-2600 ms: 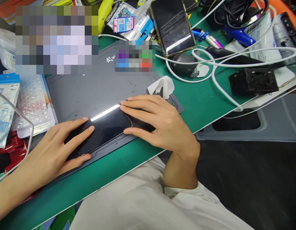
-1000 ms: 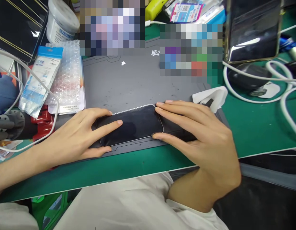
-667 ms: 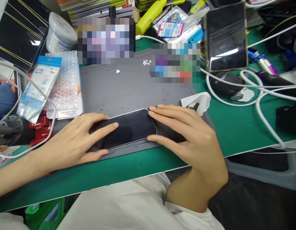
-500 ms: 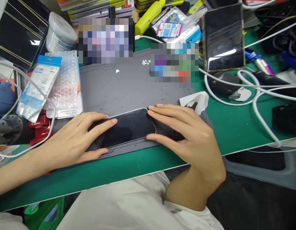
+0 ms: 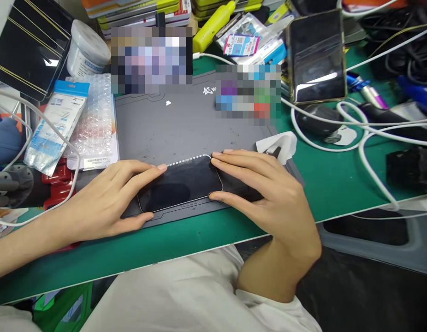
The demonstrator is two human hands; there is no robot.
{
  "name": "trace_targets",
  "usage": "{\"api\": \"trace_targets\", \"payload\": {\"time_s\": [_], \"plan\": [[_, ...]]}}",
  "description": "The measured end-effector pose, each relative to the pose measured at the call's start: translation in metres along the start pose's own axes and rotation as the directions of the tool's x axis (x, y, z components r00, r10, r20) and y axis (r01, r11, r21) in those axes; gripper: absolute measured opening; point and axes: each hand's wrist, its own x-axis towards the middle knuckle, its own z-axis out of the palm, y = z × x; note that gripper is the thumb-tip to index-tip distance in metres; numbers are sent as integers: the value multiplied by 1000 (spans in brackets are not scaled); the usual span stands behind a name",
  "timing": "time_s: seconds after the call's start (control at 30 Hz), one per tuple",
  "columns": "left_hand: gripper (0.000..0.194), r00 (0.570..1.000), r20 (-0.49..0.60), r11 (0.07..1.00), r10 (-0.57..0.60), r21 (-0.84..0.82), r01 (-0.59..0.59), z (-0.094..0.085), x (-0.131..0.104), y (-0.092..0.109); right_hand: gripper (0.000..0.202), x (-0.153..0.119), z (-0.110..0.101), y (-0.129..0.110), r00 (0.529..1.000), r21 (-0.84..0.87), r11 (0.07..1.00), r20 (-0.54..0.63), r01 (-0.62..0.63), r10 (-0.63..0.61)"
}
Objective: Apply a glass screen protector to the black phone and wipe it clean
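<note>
A black phone [image 5: 180, 184] with a thin silver rim lies screen up on the grey work mat [image 5: 172, 124], near the mat's front edge. Around its left end is my left hand [image 5: 109, 198], with fingertips on the top edge and thumb at the lower left corner. My right hand [image 5: 269, 193] holds the right end, fingers at the upper right corner and thumb at the lower right one. A crumpled white piece [image 5: 281, 145] sits behind my right hand.
A larger dark device [image 5: 315, 55] lies at the back right beside white cables [image 5: 364, 133]. At the left are a blue-white packet [image 5: 57, 124], bubble wrap [image 5: 92, 115], a white tub [image 5: 87, 48] and a red object [image 5: 59, 184]. A yellow bottle [image 5: 213, 27] is behind the mat.
My left index finger has moved up from the screen to the phone's top edge. The right hand keeps its hold; the view has shifted slightly.
</note>
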Motion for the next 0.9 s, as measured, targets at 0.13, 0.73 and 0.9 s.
{"api": "trace_targets", "payload": {"time_s": [0.13, 0.73, 0.9], "plan": [[80, 1000, -2, 1000, -2, 2, 2, 0, 1, 1, 50, 1, 0, 0, 1000, -4, 1000, -8, 10, -10], [96, 987, 0, 961, -158, -229, 154, -1, -2, -3, 47, -1, 0, 0, 1000, -7, 1000, -6, 3, -3], [94, 984, 11, 958, -176, -228, 174, -1, -2, -2, 51, 0, 2, 1, 1000, 3, 1000, 0, 0, 0]]}}
